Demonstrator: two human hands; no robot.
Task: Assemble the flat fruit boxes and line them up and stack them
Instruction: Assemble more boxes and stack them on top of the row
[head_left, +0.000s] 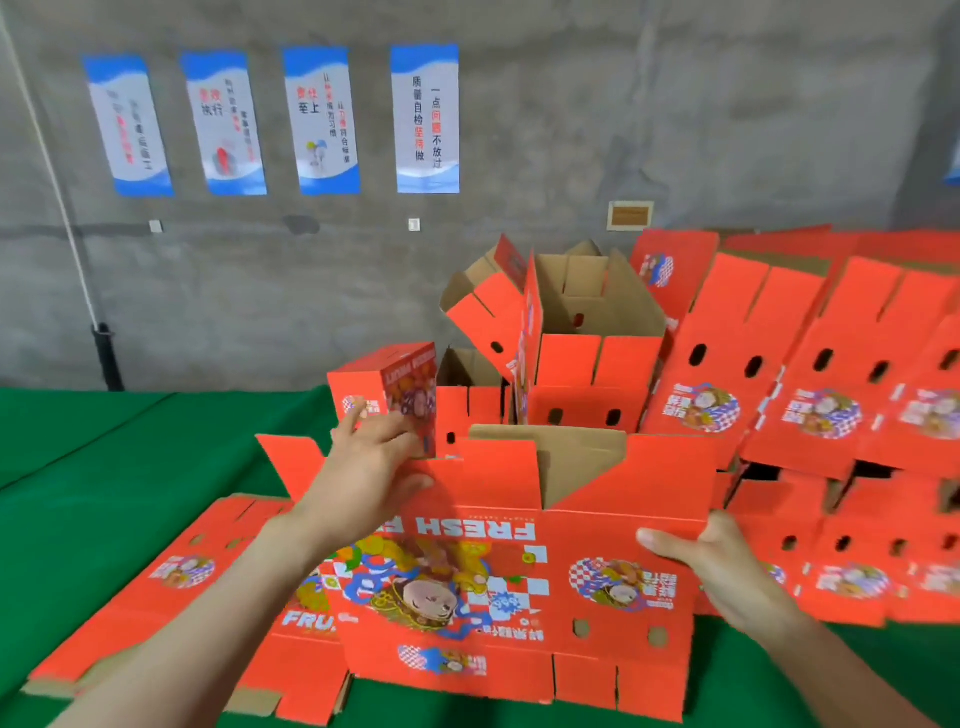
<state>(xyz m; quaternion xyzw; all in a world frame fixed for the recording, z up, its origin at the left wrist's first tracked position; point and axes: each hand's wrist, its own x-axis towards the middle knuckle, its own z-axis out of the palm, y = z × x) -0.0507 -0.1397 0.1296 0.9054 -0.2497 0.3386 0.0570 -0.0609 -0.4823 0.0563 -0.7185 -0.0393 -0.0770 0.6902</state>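
Gripping a half-opened red box (519, 587) at both ends, the hands sit apart: the left hand (374, 467) pinches its upper left flap, thumb on the printed face, and the right hand (727, 561) clamps its right edge. The box stands over flat blanks (171, 587) on the green worktop (104, 467). Opened boxes (587, 374) stand behind it, with leaning piles (831, 389) of blanks to the right.

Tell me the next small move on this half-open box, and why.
Probably push the box open until it is square. The left hand and right hand hold its two ends, but it is only partly opened, with the brown inside showing and the top flaps standing unfolded.
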